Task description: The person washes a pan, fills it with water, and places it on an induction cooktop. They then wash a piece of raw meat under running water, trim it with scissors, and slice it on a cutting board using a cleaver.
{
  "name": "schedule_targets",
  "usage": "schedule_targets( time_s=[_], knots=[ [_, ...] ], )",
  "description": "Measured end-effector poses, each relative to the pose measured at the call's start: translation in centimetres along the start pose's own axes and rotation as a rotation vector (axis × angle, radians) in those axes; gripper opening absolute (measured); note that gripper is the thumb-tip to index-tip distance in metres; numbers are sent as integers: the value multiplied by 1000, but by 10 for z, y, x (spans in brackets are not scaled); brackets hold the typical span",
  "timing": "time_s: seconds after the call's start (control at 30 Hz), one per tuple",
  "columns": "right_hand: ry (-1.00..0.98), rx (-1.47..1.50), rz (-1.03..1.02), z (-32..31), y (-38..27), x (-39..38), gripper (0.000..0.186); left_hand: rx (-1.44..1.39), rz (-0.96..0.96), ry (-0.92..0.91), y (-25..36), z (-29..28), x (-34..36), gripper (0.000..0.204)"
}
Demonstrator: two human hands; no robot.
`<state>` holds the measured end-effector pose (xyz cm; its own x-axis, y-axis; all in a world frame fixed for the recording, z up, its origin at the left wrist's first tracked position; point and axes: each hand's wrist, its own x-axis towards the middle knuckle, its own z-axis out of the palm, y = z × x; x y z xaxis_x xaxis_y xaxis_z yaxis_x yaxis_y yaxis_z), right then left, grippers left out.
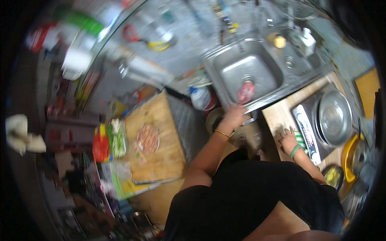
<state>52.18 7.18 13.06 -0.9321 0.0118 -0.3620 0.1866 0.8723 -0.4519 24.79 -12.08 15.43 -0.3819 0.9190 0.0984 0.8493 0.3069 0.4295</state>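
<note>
My left hand [235,113], with a gold bangle on the wrist, rests on the front rim of the steel sink [225,68]. The blur hides whether its fingers grip the rim. A reddish lump [246,92] lies near the drain in the basin just beyond that hand. My right hand [287,139], wearing a green wristband, lies flat with fingers spread on the wooden counter [277,114]. It sits beside a single cooktop [306,130] that carries a round steel pan [334,117]. Neither hand holds a loose object.
A wooden table [165,152] at the left bears a round plate of pinkish food [148,138], green vegetables in bags [117,141] and a red bag [100,147]. A white jug [200,98] stands below the sink's corner. A yellow bowl [349,162] sits at the right.
</note>
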Motion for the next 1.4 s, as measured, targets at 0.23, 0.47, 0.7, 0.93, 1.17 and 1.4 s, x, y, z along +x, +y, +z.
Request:
schedule_targets(
  time_s=[0.23, 0.47, 0.7, 0.93, 1.17, 1.4],
  knots=[
    [-482, 642, 140, 84, -26, -15, 34, -1207, -942, -557, 31, 2, -246, 52],
    [-478, 177, 216, 141, -43, -31, 32, -1382, -1086, -35, 81, 64, -541, 47],
    [-167, 357, 132, 176, -204, -22, 28, -348, -1262, -891, 42, 51, -715, 47],
    [50, 211, -619, 154, -422, 26, 25, -255, -1227, -101, 12, -9, -751, 44],
    [151, 95, -831, 151, -536, 118, 51, -132, -1369, 14, -28, -76, -750, 39],
    [233, -17, -818, 169, -610, 215, 47, 9, -1485, 109, -59, -135, -783, 39]
  ],
)
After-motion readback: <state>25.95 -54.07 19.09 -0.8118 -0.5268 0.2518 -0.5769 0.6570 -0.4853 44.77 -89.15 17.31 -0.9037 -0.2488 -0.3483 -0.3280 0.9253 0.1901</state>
